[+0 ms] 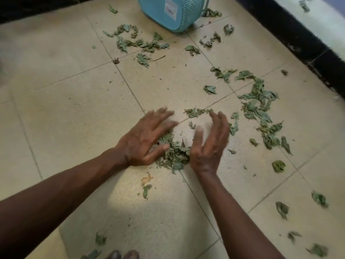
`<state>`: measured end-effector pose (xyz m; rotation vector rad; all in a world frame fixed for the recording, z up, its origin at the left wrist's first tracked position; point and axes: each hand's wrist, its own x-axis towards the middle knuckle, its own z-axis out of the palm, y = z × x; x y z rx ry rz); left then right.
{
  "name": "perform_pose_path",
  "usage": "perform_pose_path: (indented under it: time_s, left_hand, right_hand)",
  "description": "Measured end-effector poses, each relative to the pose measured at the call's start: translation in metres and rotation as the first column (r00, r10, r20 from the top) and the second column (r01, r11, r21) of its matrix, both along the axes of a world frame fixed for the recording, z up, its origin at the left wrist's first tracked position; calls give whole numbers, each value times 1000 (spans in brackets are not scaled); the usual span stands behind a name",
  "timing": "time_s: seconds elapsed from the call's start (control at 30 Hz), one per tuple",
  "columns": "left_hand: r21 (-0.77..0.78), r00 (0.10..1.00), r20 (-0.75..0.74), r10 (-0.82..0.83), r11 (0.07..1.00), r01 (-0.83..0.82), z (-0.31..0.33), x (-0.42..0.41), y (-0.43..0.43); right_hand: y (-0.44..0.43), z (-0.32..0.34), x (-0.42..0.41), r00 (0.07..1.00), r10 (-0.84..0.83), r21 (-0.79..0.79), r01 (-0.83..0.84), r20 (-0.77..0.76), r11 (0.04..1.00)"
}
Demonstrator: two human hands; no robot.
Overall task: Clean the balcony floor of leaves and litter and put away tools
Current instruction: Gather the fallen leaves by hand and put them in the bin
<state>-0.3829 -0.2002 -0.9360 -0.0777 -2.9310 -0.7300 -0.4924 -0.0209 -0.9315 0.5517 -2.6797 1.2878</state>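
At the frame's centre, the left hand (pixel 147 136) and right hand (pixel 210 143), fingers spread and gripping nothing, flank a leaf pile (pixel 174 151) on the floor (pixel 74 113).

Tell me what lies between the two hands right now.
In the head view, a small heap of crushed green leaves sits on the tile between the left hand and the right hand, both touching its edges.
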Motion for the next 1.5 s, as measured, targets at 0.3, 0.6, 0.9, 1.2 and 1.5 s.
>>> perform_pose_path:
  time_s: [0.3,0.6,0.9,1.2,1.5]
  left_hand:
    - [-25,954,16,298,954,-297,2,-1,-2]
    - [-73,945,31,325,944,-322,-1,-2,-1]
    - [13,964,45,263,964,-264,-1,-1,-4]
    - [110,987,142,-70,992,55,-5,29,12]
    - [-205,996,90,24,979,-5,0,54,31]
  right_hand:
    - [15,3,-28,819,560,435,-552,124,712]
    - [-37,17,-120,913,389,527,-393,124,754]
    - [-3,11,-16,575,768,390,-800,281,456]
    - [44,6,15,778,596,484,-606,198,631]
    - [27,-7,32,702,709,706,-470,-65,530]
